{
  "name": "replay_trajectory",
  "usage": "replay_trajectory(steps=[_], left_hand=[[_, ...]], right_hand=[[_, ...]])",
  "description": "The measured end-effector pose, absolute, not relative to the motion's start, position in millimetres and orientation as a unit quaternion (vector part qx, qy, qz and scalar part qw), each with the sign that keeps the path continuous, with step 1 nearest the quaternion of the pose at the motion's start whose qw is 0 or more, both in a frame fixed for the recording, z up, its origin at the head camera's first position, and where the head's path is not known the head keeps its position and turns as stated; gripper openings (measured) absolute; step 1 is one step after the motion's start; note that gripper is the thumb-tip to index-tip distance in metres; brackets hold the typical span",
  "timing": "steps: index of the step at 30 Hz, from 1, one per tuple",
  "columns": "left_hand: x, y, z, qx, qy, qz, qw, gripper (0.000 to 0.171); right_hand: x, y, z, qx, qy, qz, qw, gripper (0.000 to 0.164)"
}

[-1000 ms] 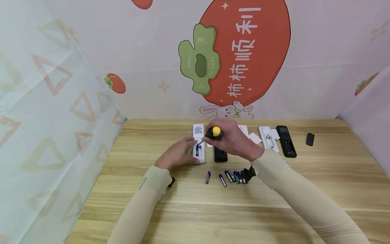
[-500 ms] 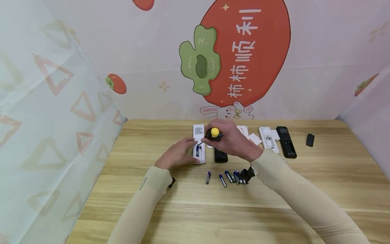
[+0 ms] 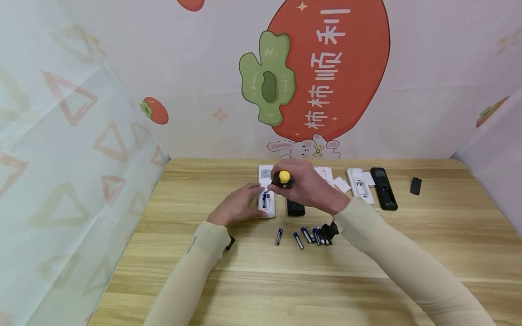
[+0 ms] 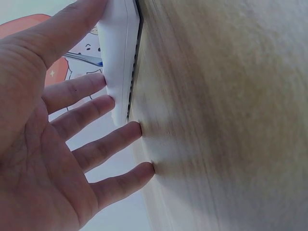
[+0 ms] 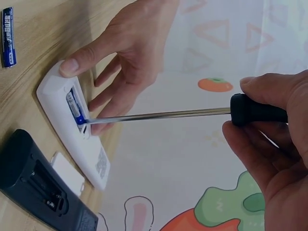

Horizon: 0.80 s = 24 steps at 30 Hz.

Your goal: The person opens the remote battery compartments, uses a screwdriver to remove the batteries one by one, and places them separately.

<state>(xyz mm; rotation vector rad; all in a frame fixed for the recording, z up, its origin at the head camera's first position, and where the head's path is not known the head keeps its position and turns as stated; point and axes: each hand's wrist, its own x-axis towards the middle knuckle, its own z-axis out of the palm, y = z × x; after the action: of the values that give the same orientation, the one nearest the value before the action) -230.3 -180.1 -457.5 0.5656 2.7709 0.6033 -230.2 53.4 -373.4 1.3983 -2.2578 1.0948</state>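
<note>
My right hand (image 3: 306, 183) grips a screwdriver (image 5: 173, 115) with a black handle and a yellow end. In the right wrist view the shaft's tip touches the end of a blue battery (image 5: 75, 108) inside the open compartment of a white remote control (image 5: 62, 122). That remote lies back side up on the table. My left hand (image 3: 236, 206) steadies it, with thumb and fingertips against its left side. In the left wrist view the fingers (image 4: 77, 90) are extended and spread, and the lower two rest on the wood.
Beside the white remote lie a black remote (image 5: 38, 180) and a white cover (image 5: 67, 172). Several loose batteries (image 3: 306, 236) lie in front. Another white remote (image 3: 360, 185), a second black remote (image 3: 383, 189) and a black cover (image 3: 415, 185) lie to the right. A printed wall covering (image 3: 204, 81) backs the table.
My right hand and the screwdriver's yellow end have shifted slightly left. The left hand and the white remote stay in place.
</note>
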Motion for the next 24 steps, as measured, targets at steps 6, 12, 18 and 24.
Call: replay_trajectory(steps=[6,12,18,24], left_hand=[[-230,-180,-457,0.194,0.950,0.209,0.128,0.083],[-230,-181,-456,0.197,0.950,0.208,0.128,0.084],[-229,-181,-457,0.192,0.950,0.210,0.130,0.085],[-230,-180,-458,0.184,0.951,0.211,0.133,0.085]], right_hand=[[-232,47,-366,0.468,-0.796,0.364,0.122,0.023],[-239,43,-361,0.444,-0.809,0.373,0.095,0.022],[-251,43,-358,0.400,-0.823,0.399,0.055,0.022],[-259,41,-354,0.364,-0.836,0.410,0.019,0.021]])
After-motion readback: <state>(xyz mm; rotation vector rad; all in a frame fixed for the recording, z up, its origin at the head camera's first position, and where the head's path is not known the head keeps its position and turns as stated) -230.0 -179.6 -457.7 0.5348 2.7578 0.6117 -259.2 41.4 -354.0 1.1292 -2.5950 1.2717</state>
